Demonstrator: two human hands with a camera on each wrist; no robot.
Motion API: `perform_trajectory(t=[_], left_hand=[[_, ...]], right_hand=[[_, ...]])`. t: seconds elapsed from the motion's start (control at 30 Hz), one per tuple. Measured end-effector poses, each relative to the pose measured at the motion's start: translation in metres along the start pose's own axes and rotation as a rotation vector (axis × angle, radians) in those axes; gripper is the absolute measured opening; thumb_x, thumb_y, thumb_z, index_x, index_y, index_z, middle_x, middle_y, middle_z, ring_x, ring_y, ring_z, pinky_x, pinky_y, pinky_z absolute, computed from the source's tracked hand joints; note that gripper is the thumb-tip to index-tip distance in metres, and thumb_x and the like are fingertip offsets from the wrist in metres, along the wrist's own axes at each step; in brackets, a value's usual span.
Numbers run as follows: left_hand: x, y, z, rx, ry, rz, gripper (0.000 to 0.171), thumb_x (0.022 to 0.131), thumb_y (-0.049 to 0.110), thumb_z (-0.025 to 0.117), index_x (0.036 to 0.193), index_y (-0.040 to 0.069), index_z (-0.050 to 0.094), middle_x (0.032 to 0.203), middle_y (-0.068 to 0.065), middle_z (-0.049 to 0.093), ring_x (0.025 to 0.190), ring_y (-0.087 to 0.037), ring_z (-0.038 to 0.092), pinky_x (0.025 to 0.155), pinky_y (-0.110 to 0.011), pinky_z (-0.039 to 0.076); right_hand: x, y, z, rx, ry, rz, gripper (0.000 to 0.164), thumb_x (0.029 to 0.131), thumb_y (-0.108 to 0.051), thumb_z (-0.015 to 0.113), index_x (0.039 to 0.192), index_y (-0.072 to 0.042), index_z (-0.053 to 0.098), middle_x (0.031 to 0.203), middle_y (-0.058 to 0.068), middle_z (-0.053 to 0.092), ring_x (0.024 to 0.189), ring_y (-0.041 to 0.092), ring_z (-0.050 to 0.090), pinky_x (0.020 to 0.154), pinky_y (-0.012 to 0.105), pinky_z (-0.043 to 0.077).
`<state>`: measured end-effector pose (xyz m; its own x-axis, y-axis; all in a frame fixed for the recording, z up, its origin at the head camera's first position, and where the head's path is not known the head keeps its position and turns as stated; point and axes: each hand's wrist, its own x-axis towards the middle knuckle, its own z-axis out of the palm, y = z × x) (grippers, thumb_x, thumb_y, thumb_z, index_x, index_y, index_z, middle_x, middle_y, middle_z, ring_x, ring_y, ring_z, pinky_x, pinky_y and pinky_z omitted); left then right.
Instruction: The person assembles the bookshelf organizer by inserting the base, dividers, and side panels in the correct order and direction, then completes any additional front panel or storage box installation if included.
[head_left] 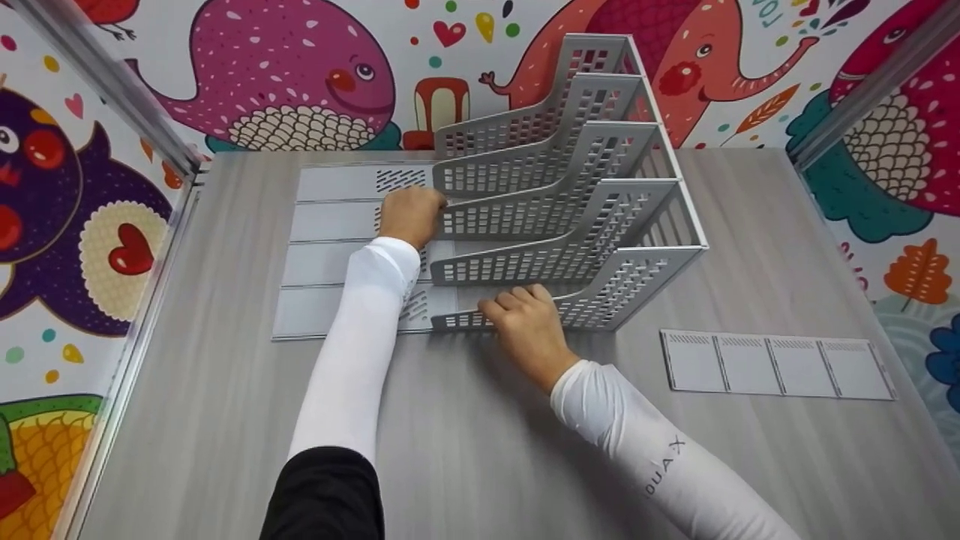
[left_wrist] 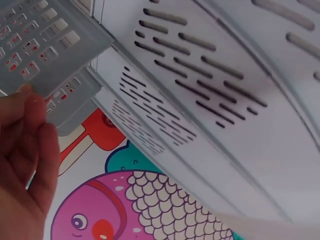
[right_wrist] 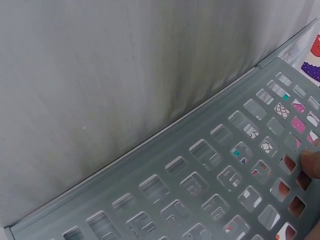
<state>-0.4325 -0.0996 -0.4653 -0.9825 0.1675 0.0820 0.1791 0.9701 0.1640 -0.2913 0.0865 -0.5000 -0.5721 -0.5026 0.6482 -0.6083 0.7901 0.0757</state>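
Observation:
A grey plastic file rack [head_left: 645, 274] with several perforated upright dividers stands on the table, its tall ends toward the right. From its low ends a flat, sectioned light-grey panel [head_left: 319, 262] with slots extends left. My left hand [head_left: 411, 214] pinches the low front edge of one middle divider; thumb and fingertip meet at that divider's corner [left_wrist: 75, 37] in the left wrist view. With my right hand [head_left: 529, 330] I grip the nearest divider's low top edge. In the right wrist view a thumb lies on its outer face [right_wrist: 165, 165], and fingers show through the holes behind.
A smaller sectioned grey panel [head_left: 780, 366] lies flat on the wood-grain table [head_left: 465, 450], right of the rack. Metal frame posts [head_left: 112, 82] stand at the table's sides. Walls printed with cartoon animals [head_left: 292, 67] close in the back and both sides.

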Motion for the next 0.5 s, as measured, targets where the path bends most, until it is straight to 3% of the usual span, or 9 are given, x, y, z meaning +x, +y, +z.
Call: perform_trajectory(t=[0.13,0.3,0.5], left_hand=[[0.0007,0.0014,0.0014,-0.003,0.023,0.029,0.025,0.089,0.010,0.060,0.104,0.022,0.075,0.099,-0.002,0.075,0.087,-0.023,0.070,0.075,-0.041,0.054],[-0.0004,-0.0018,0.0019,-0.035,0.045,0.011,0.024,0.089,0.009,0.059,0.102,0.022,0.075,0.098,-0.002,0.075,0.087,-0.023,0.070,0.076,-0.040,0.054],[0.0011,-0.0056,0.0022,-0.012,0.047,0.000,0.026,0.087,0.008,0.059,0.102,0.022,0.075,0.096,-0.004,0.075,0.084,-0.025,0.069,0.074,-0.042,0.053]], right_hand=[[-0.0022,0.0004,0.0009,-0.002,0.017,0.005,0.015,0.067,-0.007,0.069,0.076,-0.019,0.070,0.063,-0.004,0.064,0.061,0.017,0.055,0.063,0.031,0.036],[-0.0009,-0.0010,0.0012,0.001,0.009,0.002,0.020,0.069,-0.001,0.062,0.077,-0.019,0.069,0.064,-0.004,0.064,0.061,0.017,0.056,0.063,0.032,0.035],[0.0012,-0.0037,0.0019,0.004,0.014,0.000,0.019,0.065,-0.004,0.067,0.076,-0.019,0.069,0.064,-0.004,0.065,0.062,0.017,0.056,0.064,0.031,0.036]])
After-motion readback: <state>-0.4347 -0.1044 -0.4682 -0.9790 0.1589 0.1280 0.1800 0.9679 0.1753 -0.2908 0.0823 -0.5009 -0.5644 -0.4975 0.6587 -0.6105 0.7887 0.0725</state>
